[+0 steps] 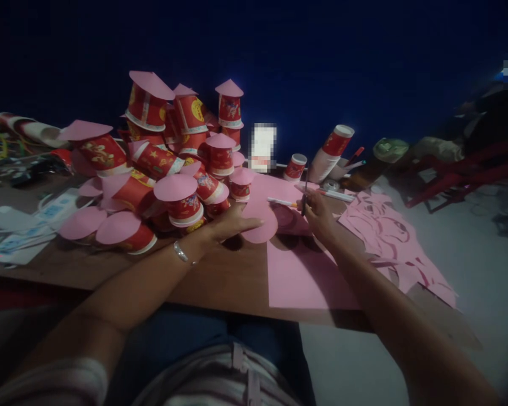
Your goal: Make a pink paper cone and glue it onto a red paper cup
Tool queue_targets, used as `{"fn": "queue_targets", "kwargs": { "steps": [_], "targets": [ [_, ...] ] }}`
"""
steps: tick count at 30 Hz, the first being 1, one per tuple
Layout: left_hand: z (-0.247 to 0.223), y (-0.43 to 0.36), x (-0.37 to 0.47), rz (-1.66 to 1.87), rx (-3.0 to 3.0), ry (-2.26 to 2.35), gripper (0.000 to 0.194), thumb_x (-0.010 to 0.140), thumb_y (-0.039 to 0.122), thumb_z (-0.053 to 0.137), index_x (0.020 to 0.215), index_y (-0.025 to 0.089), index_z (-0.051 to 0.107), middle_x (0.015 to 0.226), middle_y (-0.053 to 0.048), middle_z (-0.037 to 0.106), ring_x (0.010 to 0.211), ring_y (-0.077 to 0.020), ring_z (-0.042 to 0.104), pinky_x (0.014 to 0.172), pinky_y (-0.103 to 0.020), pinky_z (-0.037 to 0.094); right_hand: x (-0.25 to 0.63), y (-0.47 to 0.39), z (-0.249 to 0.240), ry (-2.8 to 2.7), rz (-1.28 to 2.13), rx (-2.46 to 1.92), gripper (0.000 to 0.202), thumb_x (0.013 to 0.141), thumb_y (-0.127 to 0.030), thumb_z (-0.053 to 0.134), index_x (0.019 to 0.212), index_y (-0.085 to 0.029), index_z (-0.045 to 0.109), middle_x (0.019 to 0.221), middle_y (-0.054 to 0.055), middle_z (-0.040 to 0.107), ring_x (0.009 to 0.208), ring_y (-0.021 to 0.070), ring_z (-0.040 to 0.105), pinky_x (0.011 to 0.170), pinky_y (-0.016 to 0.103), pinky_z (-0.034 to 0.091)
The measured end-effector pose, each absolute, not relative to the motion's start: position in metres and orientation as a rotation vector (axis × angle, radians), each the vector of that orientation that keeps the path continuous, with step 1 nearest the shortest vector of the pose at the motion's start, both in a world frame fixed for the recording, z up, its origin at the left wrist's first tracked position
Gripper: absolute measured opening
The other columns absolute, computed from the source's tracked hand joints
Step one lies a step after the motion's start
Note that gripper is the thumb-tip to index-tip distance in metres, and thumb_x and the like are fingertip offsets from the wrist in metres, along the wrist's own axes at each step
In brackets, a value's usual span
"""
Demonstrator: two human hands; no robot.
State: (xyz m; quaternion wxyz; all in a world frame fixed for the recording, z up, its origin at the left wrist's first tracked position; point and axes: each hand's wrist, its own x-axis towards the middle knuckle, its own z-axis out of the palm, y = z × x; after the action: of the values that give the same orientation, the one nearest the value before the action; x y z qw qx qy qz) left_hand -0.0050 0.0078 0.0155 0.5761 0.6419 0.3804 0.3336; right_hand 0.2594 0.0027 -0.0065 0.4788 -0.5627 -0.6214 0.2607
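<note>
1. In the head view, the left hand [231,223] pinches a round-edged piece of pink paper [260,228], thumb on top, the other fingers mostly hidden. The paper is between the hands, over the counter [224,282].
2. The right hand [317,211] is closed around dark scissors [303,204], which point away from the body; whether the blades touch the paper is too blurred to tell.
3. A pink sheet [296,287] lies below, with a marker [281,202] near the scissors (easy to knock, I'd judge).
4. To the left are red paper cups [185,208] wearing pink cone tops [175,187]; to the right, a cup stack [337,141] and pink scraps [389,225].
5. For a smooth curve, turning the paper with the left hand while the scissors stay steady seems best, with the thumb well away from the blades and the lower sheet kept out of the cut.
</note>
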Motion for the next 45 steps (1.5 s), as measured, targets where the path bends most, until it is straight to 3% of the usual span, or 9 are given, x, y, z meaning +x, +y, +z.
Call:
{"fn": "queue_targets", "kwargs": {
  "steps": [6, 10, 15, 21, 24, 30, 34, 39, 45],
  "targets": [
    [0.016, 0.008, -0.006, 0.806, 1.561, 0.956, 0.061, 0.075, 0.037, 0.079, 0.128, 0.014, 0.059, 0.123, -0.013, 0.069, 0.119, -0.0298, 0.063, 0.102, -0.045, 0.051, 0.246, 0.007, -0.023, -1.534, 0.316, -1.295, 0.044, 0.091, -0.031, 0.056, 0.133, -0.021, 0.061, 0.102, 0.007, 0.067, 0.090, 0.0206, 0.061, 0.091, 0.042, 0.052],
    [0.012, 0.009, -0.005, 0.792, 1.534, 0.936, 0.061, 0.074, 0.039, 0.080, 0.126, 0.013, 0.060, 0.122, -0.014, 0.070, 0.113, -0.0294, 0.066, 0.099, -0.044, 0.053, 0.230, 0.020, -0.020, -1.517, 0.287, -1.272, 0.039, 0.091, -0.031, 0.054, 0.128, -0.022, 0.059, 0.109, 0.008, 0.066, 0.098, 0.0216, 0.062, 0.094, 0.042, 0.052],
    [0.015, 0.010, -0.004, 0.816, 1.497, 0.892, 0.049, 0.076, 0.040, 0.079, 0.115, 0.013, 0.067, 0.116, -0.013, 0.073, 0.107, -0.0263, 0.069, 0.098, -0.042, 0.053, 0.208, 0.012, -0.001, -1.351, 0.628, -1.128, 0.043, 0.086, -0.043, 0.066, 0.124, -0.025, 0.057, 0.097, 0.003, 0.065, 0.086, 0.0181, 0.063, 0.080, 0.034, 0.054],
    [0.013, 0.008, -0.004, 0.711, 1.469, 0.967, 0.053, 0.072, 0.041, 0.083, 0.114, 0.012, 0.070, 0.114, -0.015, 0.075, 0.103, -0.0288, 0.070, 0.092, -0.043, 0.055, 0.197, -0.032, 0.000, -1.242, 1.117, -1.125, 0.049, 0.069, -0.051, 0.083, 0.106, -0.025, 0.062, 0.088, 0.000, 0.067, 0.079, 0.0164, 0.064, 0.068, 0.029, 0.053],
    [0.009, 0.006, -0.003, 0.700, 1.463, 0.982, 0.051, 0.071, 0.043, 0.084, 0.110, 0.011, 0.072, 0.109, -0.014, 0.076, 0.100, -0.0285, 0.070, 0.090, -0.043, 0.055, 0.195, -0.041, -0.008, -1.186, 1.186, -1.170, 0.051, 0.063, -0.050, 0.087, 0.101, -0.024, 0.063, 0.080, -0.003, 0.064, 0.072, 0.0146, 0.061, 0.065, 0.028, 0.052],
    [0.009, 0.000, 0.008, 0.896, 1.355, 0.971, 0.047, 0.076, 0.045, 0.080, 0.107, 0.010, 0.074, 0.106, -0.014, 0.077, 0.096, -0.0268, 0.071, 0.089, -0.041, 0.056, 0.195, -0.044, -0.010, -1.164, 1.265, -1.107, 0.051, 0.063, -0.049, 0.089, 0.099, -0.024, 0.063, 0.078, -0.003, 0.064, 0.070, 0.0151, 0.063, 0.066, 0.029, 0.054],
    [0.010, 0.003, 0.009, 1.202, 1.408, 0.989, 0.056, 0.073, 0.040, 0.082, 0.121, 0.015, 0.070, 0.127, -0.011, 0.072, 0.122, -0.0286, 0.062, 0.109, -0.041, 0.047, 0.205, -0.048, -0.012, -1.278, 1.234, -1.100, 0.046, 0.071, -0.049, 0.084, 0.105, -0.025, 0.065, 0.091, 0.000, 0.067, 0.081, 0.0165, 0.066, 0.075, 0.031, 0.055],
    [0.009, 0.006, 0.004, 1.185, 1.191, 0.972, 0.045, 0.075, 0.043, 0.081, 0.107, 0.012, 0.073, 0.104, -0.011, 0.076, 0.095, -0.0257, 0.070, 0.091, -0.041, 0.056, 0.217, -0.054, -0.010, -1.508, 1.055, -1.228, 0.040, 0.083, -0.055, 0.073, 0.107, -0.024, 0.064, 0.093, 0.002, 0.067, 0.082, 0.0179, 0.063, 0.070, 0.030, 0.053],
    [0.017, 0.005, 0.001, 1.241, 1.205, 0.993, 0.044, 0.075, 0.042, 0.082, 0.105, 0.013, 0.073, 0.107, -0.011, 0.076, 0.096, -0.0244, 0.070, 0.088, -0.037, 0.056, 0.211, -0.058, -0.010, -1.747, 0.989, -1.244, 0.036, 0.088, -0.051, 0.067, 0.108, -0.022, 0.063, 0.093, 0.004, 0.071, 0.081, 0.0194, 0.065, 0.074, 0.032, 0.053]
  ]
}}
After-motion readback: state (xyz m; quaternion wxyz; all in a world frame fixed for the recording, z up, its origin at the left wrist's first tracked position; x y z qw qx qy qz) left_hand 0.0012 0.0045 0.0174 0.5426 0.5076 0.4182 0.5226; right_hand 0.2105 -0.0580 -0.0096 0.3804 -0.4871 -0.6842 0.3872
